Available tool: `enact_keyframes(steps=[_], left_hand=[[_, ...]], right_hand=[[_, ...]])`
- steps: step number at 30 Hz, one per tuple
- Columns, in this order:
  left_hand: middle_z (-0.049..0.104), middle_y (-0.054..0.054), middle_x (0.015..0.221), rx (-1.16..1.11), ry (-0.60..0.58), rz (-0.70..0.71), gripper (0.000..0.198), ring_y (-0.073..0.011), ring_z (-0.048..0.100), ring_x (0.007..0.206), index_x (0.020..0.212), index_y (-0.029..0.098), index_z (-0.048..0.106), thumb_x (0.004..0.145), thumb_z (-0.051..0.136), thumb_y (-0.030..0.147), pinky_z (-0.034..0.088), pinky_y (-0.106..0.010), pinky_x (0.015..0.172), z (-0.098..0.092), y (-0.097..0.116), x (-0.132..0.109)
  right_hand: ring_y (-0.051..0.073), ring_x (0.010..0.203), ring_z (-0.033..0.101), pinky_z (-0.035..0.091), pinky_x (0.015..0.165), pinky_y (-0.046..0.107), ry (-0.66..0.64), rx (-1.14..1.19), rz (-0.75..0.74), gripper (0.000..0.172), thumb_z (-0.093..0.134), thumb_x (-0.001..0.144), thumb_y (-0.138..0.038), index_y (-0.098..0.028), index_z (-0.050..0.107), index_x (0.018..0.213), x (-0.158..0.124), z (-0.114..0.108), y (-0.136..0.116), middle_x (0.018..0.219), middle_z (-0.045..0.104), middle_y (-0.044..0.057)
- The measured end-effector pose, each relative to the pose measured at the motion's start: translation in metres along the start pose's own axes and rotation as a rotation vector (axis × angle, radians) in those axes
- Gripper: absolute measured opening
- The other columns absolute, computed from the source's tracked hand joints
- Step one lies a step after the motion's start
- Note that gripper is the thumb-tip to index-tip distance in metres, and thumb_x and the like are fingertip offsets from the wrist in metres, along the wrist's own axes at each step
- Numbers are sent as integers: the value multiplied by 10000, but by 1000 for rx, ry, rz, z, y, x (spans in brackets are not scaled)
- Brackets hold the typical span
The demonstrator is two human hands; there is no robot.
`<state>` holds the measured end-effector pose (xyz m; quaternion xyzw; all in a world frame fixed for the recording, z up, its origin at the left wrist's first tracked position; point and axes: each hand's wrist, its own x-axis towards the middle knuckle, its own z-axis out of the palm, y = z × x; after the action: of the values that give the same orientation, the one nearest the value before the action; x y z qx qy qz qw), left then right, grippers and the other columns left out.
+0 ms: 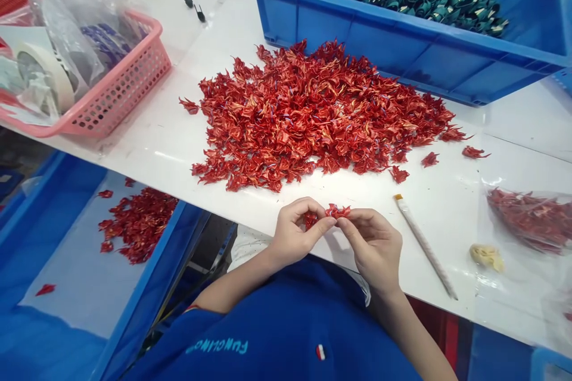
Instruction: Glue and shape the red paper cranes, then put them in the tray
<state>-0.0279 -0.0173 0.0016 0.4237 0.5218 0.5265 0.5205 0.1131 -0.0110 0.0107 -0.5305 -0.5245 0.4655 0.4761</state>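
My left hand and my right hand meet above the white table's front edge, their fingertips pinching a small red folded paper crane. Part of the crane is hidden by my fingers. Behind my hands lies a large heap of red folded paper cranes, a short way from my fingertips. A few loose cranes sit off its right side. To the right of my right hand lies a long white stick with a yellow tip, untouched.
A blue crate of dark green folded pieces stands at the back right. A pink basket holds plastic bags and tape at the left. A plastic bag of red cranes lies at the right. Below the table's left edge, a blue bin holds more red cranes.
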Motion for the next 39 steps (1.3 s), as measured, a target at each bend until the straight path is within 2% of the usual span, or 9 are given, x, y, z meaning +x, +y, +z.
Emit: enact_keyframes(steps=[6, 11, 16, 20, 25, 29, 33, 36, 39], left_hand=[[607, -20, 632, 136, 51, 304, 208, -122, 526, 572, 655, 173, 603, 826, 690, 255, 428, -247, 546, -1, 1, -3], [606, -7, 626, 203, 84, 526, 166, -94, 511, 531, 708, 162, 598, 833, 700, 202, 435, -205, 498, -2, -2, -1], [650, -27, 662, 281, 30, 657, 111, -101, 577, 578, 763, 152, 617, 839, 697, 161, 478, -195, 533, -12, -8, 5], [679, -43, 695, 320, -3, 695, 86, -116, 622, 623, 789, 152, 626, 838, 695, 136, 501, -205, 569, -20, -8, 6], [669, -32, 695, 227, -21, 595, 102, -113, 618, 623, 771, 163, 633, 839, 707, 181, 499, -206, 568, -26, -10, 3], [637, -30, 746, 120, 95, 400, 159, -117, 616, 664, 747, 169, 614, 849, 696, 259, 505, -217, 589, -27, -12, 0], [655, -76, 1010, -263, 102, 45, 277, -86, 621, 557, 773, 167, 532, 855, 665, 395, 451, -188, 422, -31, -11, -1], [685, -53, 877, -492, 36, -145, 372, -106, 637, 524, 738, 169, 469, 775, 740, 421, 422, -164, 373, -36, -5, -1], [676, -17, 754, -607, 26, -252, 390, -117, 643, 511, 750, 174, 454, 708, 787, 373, 402, -140, 347, -40, 0, -1]], right_hand=[[194, 711, 759, 661, 674, 298, 6, 74, -182, 101, 745, 801, -176, -249, 708, 861, -8, 1, 7, 805, 781, 11], [184, 737, 765, 657, 694, 259, -40, 134, -229, 89, 746, 807, -178, -232, 701, 863, -4, 1, 8, 834, 787, 25], [180, 729, 765, 645, 685, 237, -52, 216, -112, 293, 849, 691, -201, -225, 581, 809, 3, 5, 2, 787, 783, 8], [181, 722, 764, 642, 687, 262, -130, 261, 25, 352, 830, 723, -225, -236, 486, 792, 6, 6, -4, 782, 782, 0], [187, 674, 753, 634, 680, 299, -240, 210, 150, 412, 835, 714, -335, -241, 440, 781, 13, 8, -12, 712, 760, -5], [189, 637, 720, 580, 556, 277, -356, 65, 161, 456, 822, 676, -473, -233, 525, 925, 34, 12, -12, 720, 745, 14], [131, 523, 594, 459, 495, 251, -294, -376, -83, 353, 688, 786, -439, -193, 613, 1028, 60, 19, -3, 728, 705, 20], [158, 518, 578, 423, 544, 275, -306, -786, -215, 388, 616, 819, -362, -173, 623, 1158, 73, 29, 1, 618, 658, -3], [225, 592, 642, 392, 558, 294, -379, -1116, -217, 433, 584, 842, -358, -160, 615, 1226, 81, 42, 1, 615, 681, 29]])
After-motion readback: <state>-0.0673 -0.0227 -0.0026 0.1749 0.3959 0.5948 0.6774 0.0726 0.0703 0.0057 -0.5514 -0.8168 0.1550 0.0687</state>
